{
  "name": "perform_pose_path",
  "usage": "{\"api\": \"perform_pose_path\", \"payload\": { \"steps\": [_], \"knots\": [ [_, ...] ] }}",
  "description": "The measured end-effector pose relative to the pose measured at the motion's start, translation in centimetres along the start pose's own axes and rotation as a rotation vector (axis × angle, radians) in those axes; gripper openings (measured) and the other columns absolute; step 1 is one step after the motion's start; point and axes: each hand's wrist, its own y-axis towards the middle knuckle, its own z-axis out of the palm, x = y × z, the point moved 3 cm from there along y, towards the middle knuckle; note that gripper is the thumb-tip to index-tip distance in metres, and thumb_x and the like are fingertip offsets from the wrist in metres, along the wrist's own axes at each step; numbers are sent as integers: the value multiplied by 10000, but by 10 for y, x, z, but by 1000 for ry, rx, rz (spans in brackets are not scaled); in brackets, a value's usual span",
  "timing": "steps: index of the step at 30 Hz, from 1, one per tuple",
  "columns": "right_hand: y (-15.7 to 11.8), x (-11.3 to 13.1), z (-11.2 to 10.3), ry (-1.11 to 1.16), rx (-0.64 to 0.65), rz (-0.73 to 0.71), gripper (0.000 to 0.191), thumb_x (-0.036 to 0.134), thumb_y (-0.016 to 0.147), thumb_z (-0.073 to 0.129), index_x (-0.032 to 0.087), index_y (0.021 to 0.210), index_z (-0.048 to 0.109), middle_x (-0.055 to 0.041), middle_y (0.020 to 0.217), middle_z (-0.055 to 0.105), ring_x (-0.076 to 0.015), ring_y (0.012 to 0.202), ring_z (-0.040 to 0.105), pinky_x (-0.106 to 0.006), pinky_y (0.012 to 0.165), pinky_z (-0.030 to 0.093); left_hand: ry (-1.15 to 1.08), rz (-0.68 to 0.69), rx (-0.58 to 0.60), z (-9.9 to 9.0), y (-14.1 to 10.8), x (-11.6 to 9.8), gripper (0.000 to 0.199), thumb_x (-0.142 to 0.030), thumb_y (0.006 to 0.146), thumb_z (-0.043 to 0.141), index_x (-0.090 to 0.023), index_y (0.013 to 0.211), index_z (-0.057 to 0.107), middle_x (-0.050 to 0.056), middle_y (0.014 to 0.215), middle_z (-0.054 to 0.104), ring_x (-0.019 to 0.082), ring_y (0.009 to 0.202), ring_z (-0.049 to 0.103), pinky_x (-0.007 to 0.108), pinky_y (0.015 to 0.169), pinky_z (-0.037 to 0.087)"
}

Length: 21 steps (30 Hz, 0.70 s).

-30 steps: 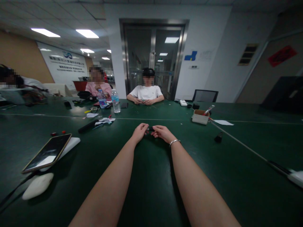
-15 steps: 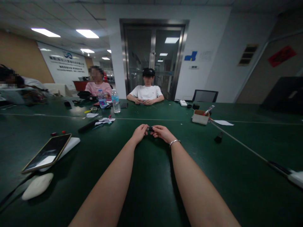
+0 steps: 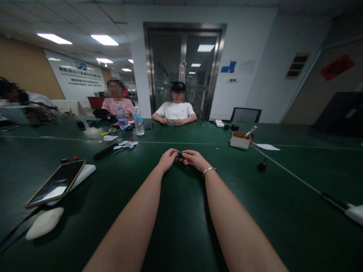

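Both my hands meet over the middle of the green table (image 3: 181, 204), in the head view. Between them is a small black object (image 3: 180, 155), too small and too covered by fingers to name. My left hand (image 3: 168, 159) pinches its left end with thumb and fingertips. On the other end, my right hand (image 3: 194, 159) is closed in a similar pinch; a silver bracelet (image 3: 209, 171) circles that wrist. Much of the object is hidden behind the fingers.
To the left lie a phone (image 3: 58, 182) propped on a white item, and a white mouse-shaped object (image 3: 45, 223). Water bottles (image 3: 138, 122) stand farther back. A small box (image 3: 239, 141) and a black item (image 3: 262, 164) sit to the right. A person (image 3: 176, 111) sits opposite.
My hands stay almost in place, with only a slight shift of the fingers around the black object. The hands of the person opposite have moved a little.
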Motion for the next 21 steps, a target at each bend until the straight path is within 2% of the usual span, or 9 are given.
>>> {"api": "perform_pose_path", "payload": {
  "steps": [2, 6, 10, 13, 17, 21],
  "knots": [
    [0, 0, 0, -4, -2, 2, 155, 136, 826, 619, 95, 976, 616, -60, 675, 688, -67, 500, 595, -151, 506, 524, 18, 20, -13, -1, 0, 1, 201, -258, 754, 554, -171, 912, 643, 42, 879, 653, 143, 770, 581, 267, 731, 447],
    [-1, 1, 2, 10, -2, 8, 124, 119, 845, 585, 98, 966, 605, -57, 666, 687, -62, 487, 592, -146, 504, 521, 2, -26, 3, 0, 1, 3, 246, -328, 804, 501, -168, 925, 643, 40, 824, 650, 135, 692, 569, 261, 661, 448],
    [-2, 2, 2, 13, 0, 15, 109, 125, 851, 581, 100, 954, 604, -58, 656, 685, -63, 479, 593, -144, 501, 520, 10, -12, -30, -1, 0, 2, 204, -298, 771, 555, -180, 911, 647, 38, 850, 656, 135, 729, 579, 251, 675, 450],
    [-1, 1, 2, 10, -7, 20, 106, 135, 851, 585, 103, 950, 604, -58, 653, 684, -67, 479, 597, -152, 506, 526, -25, -42, -2, 1, 0, 3, 251, -336, 816, 493, -163, 935, 630, 35, 765, 638, 124, 640, 561, 246, 610, 443],
    [0, 0, 1, 6, -12, 18, 109, 140, 838, 605, 100, 940, 609, -57, 649, 682, -69, 480, 599, -153, 506, 527, -14, -17, 8, 1, 1, 3, 210, -261, 780, 528, -169, 940, 628, 34, 812, 642, 120, 684, 575, 241, 647, 448],
    [0, 0, 0, 6, -6, 11, 125, 164, 823, 632, 101, 930, 614, -55, 653, 682, -70, 482, 601, -158, 508, 531, -20, -30, 28, 2, 2, 5, 242, -299, 825, 461, -165, 939, 626, 38, 783, 640, 122, 640, 569, 247, 602, 442]
  ]
}}
